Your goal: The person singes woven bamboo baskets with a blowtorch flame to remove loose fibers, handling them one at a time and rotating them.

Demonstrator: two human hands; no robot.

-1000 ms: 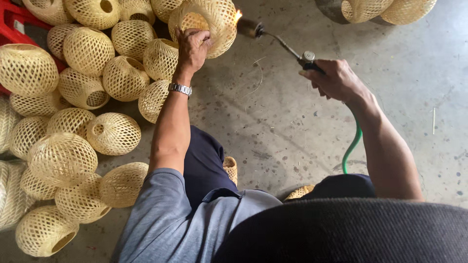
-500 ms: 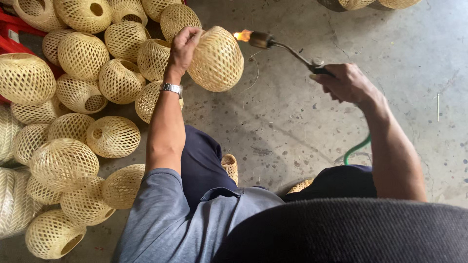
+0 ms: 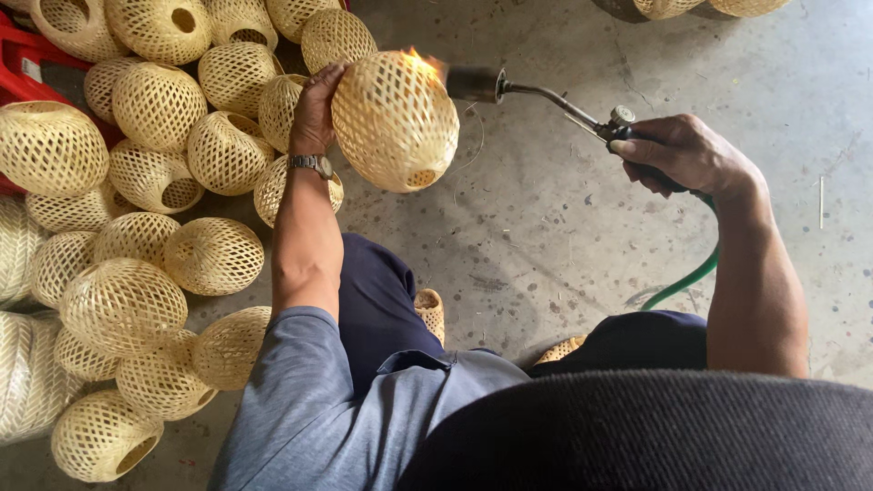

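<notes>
My left hand (image 3: 316, 114), with a wristwatch on the wrist, grips a round woven bamboo basket ball (image 3: 396, 120) and holds it up over the concrete floor. My right hand (image 3: 682, 153) is closed around the handle of a gas torch (image 3: 536, 93) with a long metal neck. The torch's nozzle touches the top right of the ball, where a small orange flame (image 3: 420, 64) licks the weave. A green hose (image 3: 684, 280) runs down from the torch handle behind my right forearm.
A large heap of the same woven bamboo balls (image 3: 155, 182) covers the floor on my left. A red crate (image 3: 36, 73) shows behind them. More balls (image 3: 700, 7) sit at the top right edge. Stained grey concrete floor (image 3: 546, 227) lies ahead, by my dark-trousered knees.
My left hand has pulled the woven ball away from the heap, down and toward me. The torch has followed, and its flame now plays on the ball's top.
</notes>
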